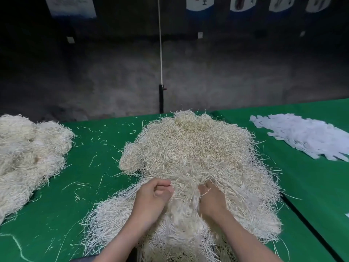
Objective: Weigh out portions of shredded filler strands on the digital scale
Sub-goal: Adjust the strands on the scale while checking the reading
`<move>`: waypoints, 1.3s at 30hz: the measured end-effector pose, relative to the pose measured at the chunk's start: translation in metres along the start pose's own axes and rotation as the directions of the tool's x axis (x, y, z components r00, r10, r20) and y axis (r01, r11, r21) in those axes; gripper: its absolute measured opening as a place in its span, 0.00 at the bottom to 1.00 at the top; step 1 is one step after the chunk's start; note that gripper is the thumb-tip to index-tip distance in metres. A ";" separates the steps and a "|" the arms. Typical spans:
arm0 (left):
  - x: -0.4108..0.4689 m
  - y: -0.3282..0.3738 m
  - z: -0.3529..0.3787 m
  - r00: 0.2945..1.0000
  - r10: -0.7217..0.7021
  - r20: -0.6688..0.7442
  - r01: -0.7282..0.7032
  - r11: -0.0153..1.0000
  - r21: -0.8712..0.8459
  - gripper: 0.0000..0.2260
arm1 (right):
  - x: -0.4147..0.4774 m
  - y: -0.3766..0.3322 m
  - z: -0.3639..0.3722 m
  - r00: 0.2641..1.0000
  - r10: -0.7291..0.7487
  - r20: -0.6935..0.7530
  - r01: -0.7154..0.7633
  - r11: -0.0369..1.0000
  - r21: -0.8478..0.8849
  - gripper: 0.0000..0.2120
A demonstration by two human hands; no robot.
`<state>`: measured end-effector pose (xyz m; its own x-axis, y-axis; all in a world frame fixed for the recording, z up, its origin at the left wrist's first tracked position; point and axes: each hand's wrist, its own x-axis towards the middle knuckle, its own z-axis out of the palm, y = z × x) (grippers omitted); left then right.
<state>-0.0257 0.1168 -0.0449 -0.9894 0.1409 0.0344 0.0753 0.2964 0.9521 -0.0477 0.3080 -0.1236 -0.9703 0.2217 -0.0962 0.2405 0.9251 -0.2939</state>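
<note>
- At the near edge of the central heap [190, 148], the left hand [154, 193] has its fingers curled in against the thumb, gripping a tuft of the pale strands.
- The right hand [211, 199] is dug into the same heap just beside it. Its fingertips are buried in the strands, so I cannot tell whether it grasps a bunch or only presses in; one loose strand lies across its back.
- Both forearms reach in over the heap's front fringe, which spills toward the person.
- The heap lies on the green table [90, 186], with stray strands [94, 140] scattered to its left.
- A second heap [28, 152] of the same filler lies well apart at the left edge; a spread of white paper slips [302, 137] lies at the right.
- No digital scale is in view, and nothing reads clearly as a weighed portion. My judgement: a portion is only being pulled loose, and all the weighing is left.
</note>
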 end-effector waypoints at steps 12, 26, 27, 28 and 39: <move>0.051 0.042 0.044 0.916 -0.393 0.079 0.380 0.787 -0.486 0.45 | -0.008 -0.024 -0.077 0.908 -0.392 -0.145 0.367 0.580 0.727 0.37; 0.079 0.064 0.009 0.973 -0.232 -0.006 0.187 0.800 -0.569 0.16 | 0.016 0.042 -0.007 0.981 -0.191 0.027 0.187 0.976 0.106 0.37; 0.079 0.064 0.007 0.972 -0.235 -0.004 0.185 0.777 -0.601 0.17 | 0.016 0.049 -0.004 0.975 -0.218 0.045 0.215 0.975 0.057 0.36; 0.078 0.065 0.004 0.969 -0.248 -0.022 0.181 0.764 -0.620 0.17 | 0.017 0.054 -0.001 0.970 -0.236 0.055 0.235 0.972 0.028 0.36; 0.069 0.067 -0.040 0.949 -0.313 0.046 0.262 0.696 -0.668 0.06 | -0.017 0.032 -0.064 0.934 -0.274 0.229 0.219 0.946 0.239 0.39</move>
<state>-0.0942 0.1090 0.0337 -0.9565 0.0847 -0.2790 -0.2896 -0.3878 0.8751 -0.0254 0.3535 -0.0703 -0.9669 -0.1173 -0.2267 0.0204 0.8497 -0.5268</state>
